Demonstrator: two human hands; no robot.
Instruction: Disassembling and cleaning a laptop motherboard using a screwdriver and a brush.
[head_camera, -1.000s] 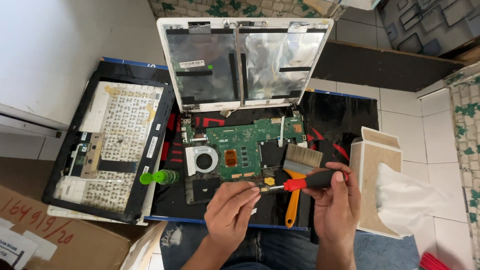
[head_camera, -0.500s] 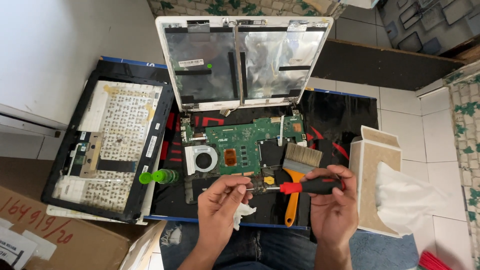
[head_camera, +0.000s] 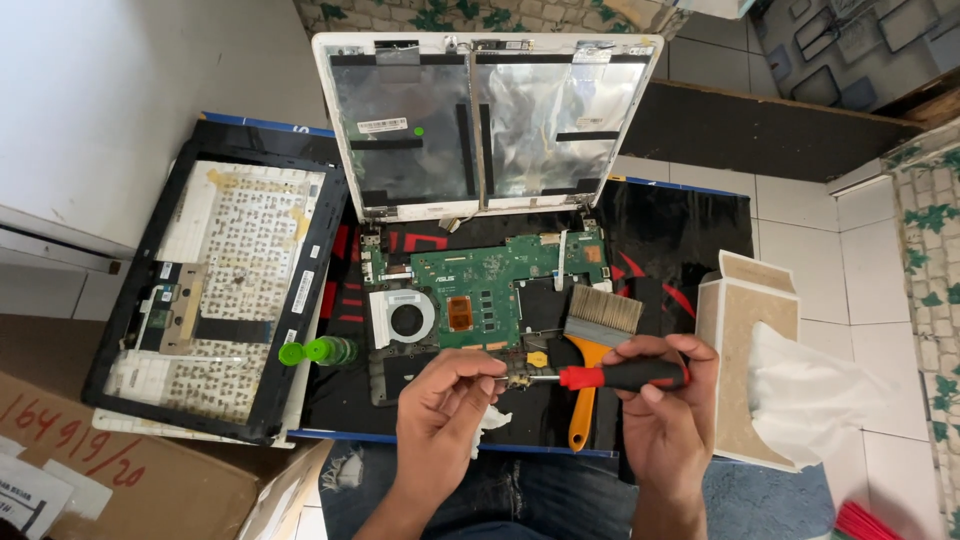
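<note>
Gripping the red-and-black screwdriver (head_camera: 610, 376) in the closed right hand (head_camera: 665, 400); pinching its tip with the left hand (head_camera: 450, 400), fingers curled, above the black mat's (head_camera: 690, 230) near edge. Keeping the shaft steady over the green motherboard (head_camera: 490, 290), beside the orange-handled brush (head_camera: 595, 345).

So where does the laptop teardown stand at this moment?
Done: the keyboard panel is off and lies face down left of the laptop, and the green mainboard and fan are bare. In hand: the right hand holds a red-and-black screwdriver, its tip meeting a small part pinched by the left hand. Left: the mainboard and fan sit in the base; the brush lies unused.
</note>
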